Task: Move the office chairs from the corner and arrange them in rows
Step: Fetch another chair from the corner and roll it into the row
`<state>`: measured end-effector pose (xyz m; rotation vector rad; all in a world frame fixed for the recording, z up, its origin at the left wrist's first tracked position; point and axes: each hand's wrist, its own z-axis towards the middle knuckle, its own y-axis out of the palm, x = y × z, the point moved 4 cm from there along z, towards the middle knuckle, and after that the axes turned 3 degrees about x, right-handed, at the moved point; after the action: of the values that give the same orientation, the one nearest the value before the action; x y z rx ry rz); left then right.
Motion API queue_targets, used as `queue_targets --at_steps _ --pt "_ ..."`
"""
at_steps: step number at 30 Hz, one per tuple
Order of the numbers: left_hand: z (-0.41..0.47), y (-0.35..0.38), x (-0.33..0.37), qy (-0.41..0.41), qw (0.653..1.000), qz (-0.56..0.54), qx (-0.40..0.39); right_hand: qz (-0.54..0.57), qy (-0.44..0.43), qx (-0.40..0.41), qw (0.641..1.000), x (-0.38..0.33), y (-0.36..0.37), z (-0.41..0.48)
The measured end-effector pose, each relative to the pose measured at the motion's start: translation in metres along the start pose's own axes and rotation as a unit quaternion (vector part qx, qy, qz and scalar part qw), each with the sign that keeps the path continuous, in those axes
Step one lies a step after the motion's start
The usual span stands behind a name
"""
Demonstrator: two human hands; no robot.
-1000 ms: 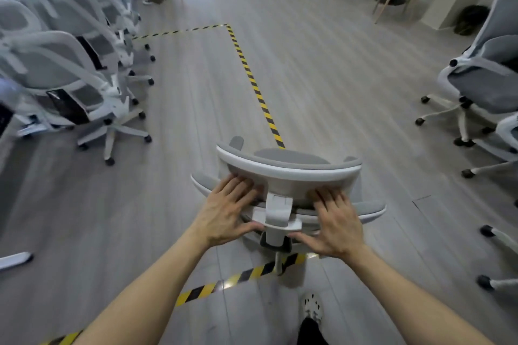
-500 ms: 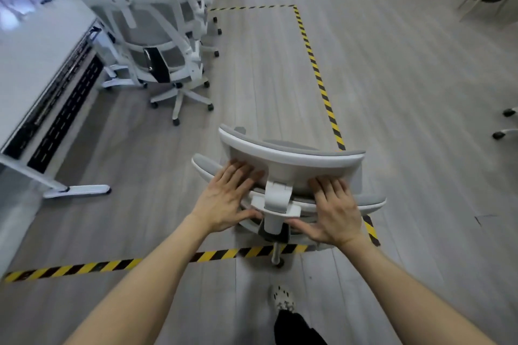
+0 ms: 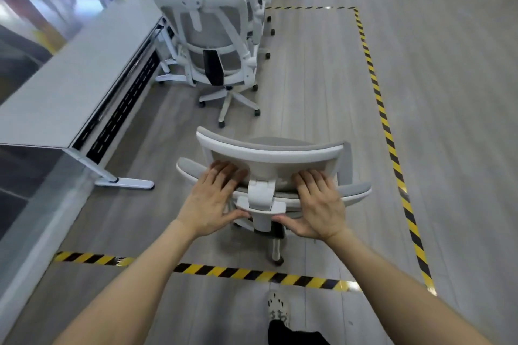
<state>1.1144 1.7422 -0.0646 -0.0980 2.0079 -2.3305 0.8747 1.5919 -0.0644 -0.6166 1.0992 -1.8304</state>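
A white office chair (image 3: 270,153) with grey mesh stands just in front of me, its back toward me, inside a floor area marked by tape. My left hand (image 3: 214,200) lies flat on the left of its backrest, fingers straight. My right hand (image 3: 321,206) lies flat on the right side in the same way. Both thumbs touch the white headrest bracket between them. A row of matching chairs (image 3: 215,39) stands ahead on the left, backs toward me, the nearest about one chair's length away.
A long grey desk (image 3: 70,78) with white legs runs along the left beside a glass wall. Yellow-black tape (image 3: 377,89) marks a rectangle on the wooden floor, one strip crossing just behind the chair's base. My shoe (image 3: 277,308) shows at the bottom.
The chair and I have turned left and rolled forward across the tape strip. The row of chairs and the desk are now ahead and closer. Both hands stay on the backrest.
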Motion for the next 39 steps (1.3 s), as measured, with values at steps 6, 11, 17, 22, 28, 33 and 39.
queue_targets --at_steps 6,11,17,22,28,33,39 --pt "0.008 0.0 -0.102 -0.047 0.999 0.021 -0.011 0.034 -0.036 -0.045 0.998 -0.041 0.051 0.098" --pt "0.023 0.002 -0.185 -0.072 0.996 0.027 -0.037 0.051 -0.045 -0.075 0.995 -0.071 0.089 0.174" --pt "0.04 0.014 -0.285 -0.089 0.995 0.025 -0.049 0.049 -0.047 -0.063 0.996 -0.11 0.135 0.255" --pt "0.056 0.018 -0.366 -0.081 0.995 0.022 -0.058 0.051 -0.029 -0.046 0.997 -0.145 0.169 0.316" --pt "0.083 0.021 -0.451 -0.062 0.995 0.01 -0.073 0.05 -0.006 -0.052 0.997 -0.176 0.203 0.385" --pt "0.1 0.022 -0.502 -0.046 0.997 0.004 -0.056 0.064 0.014 -0.057 0.996 -0.193 0.226 0.426" --pt "0.114 0.027 -0.543 -0.05 0.997 0.005 -0.066 0.055 0.021 -0.065 0.996 -0.203 0.247 0.458"
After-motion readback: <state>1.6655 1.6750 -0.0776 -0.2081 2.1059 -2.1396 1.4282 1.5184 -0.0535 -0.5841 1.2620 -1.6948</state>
